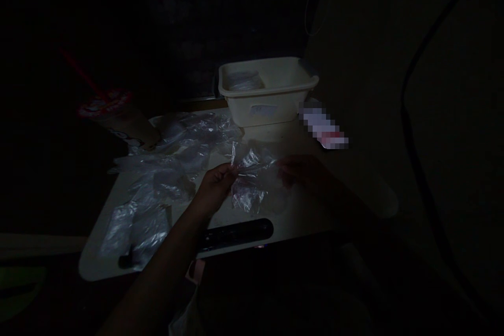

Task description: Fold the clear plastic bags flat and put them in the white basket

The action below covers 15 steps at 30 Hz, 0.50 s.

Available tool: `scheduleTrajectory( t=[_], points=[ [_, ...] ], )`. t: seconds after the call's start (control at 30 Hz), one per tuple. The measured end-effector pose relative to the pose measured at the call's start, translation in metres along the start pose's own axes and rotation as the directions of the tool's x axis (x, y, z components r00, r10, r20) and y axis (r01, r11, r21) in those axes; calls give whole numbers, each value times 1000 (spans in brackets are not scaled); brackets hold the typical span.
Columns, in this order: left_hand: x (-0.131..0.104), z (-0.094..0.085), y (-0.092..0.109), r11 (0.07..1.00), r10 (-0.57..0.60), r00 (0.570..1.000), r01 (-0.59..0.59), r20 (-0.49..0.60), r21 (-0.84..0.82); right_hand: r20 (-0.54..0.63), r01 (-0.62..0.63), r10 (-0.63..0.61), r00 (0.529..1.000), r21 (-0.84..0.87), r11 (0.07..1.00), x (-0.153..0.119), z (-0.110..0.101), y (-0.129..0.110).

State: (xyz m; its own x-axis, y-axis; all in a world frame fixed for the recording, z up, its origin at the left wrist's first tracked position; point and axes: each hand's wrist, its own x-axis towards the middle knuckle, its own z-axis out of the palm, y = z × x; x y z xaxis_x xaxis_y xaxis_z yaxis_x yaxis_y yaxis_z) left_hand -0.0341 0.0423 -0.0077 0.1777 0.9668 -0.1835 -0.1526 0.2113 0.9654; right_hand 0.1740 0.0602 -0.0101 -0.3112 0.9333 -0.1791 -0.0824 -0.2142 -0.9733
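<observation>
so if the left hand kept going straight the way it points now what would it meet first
Past the clear plastic it pinches, the left hand would probably meet the front of the white tub, though the dim single view leaves height and depth unclear.

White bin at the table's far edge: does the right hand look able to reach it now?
Probably yes: the right hand is in front of the white bin, and nothing visible blocks the way, though the hand seems to hold clear plastic.
</observation>
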Motion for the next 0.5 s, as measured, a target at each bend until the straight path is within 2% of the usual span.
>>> scheduleTrajectory(
  t=[0.37, 0.5],
  points=[
    [1, -3, -3, 1000, -18, 1000, 18, -20, -23, 23, 43, -43, 999, 10, 999, 1, -4, 4],
    [0, -3, -2, 1000, -9, 999, 9, -30, -5, -3, 31, -31, 1000, -6, 1000, 0, -2, 1]
  ],
)
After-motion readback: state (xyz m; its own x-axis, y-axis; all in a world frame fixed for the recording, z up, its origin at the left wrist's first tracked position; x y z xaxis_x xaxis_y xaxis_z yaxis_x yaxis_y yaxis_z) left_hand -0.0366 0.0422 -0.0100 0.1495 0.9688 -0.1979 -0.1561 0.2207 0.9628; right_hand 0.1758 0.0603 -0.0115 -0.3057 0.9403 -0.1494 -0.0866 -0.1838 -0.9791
